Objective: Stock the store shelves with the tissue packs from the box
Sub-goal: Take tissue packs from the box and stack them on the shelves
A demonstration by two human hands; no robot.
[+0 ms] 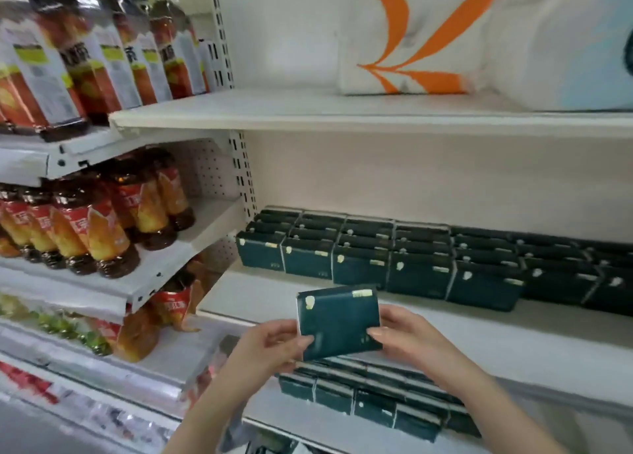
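I hold one dark green tissue pack (pixel 339 320) in front of the middle shelf (pixel 513 337). My left hand (pixel 270 345) grips its left edge and my right hand (pixel 407 333) grips its right edge. Behind it, several rows of the same green packs (pixel 411 261) stand along the back of that shelf. More green packs (pixel 370 395) lie on the shelf below, under my hands. The box is not in view.
Bottles of amber drink (pixel 96 234) fill the slanted shelves on the left. The top shelf (pixel 308 111) carries large white packs with orange print (pixel 411 35). A bare strip of the middle shelf runs in front of the stocked packs.
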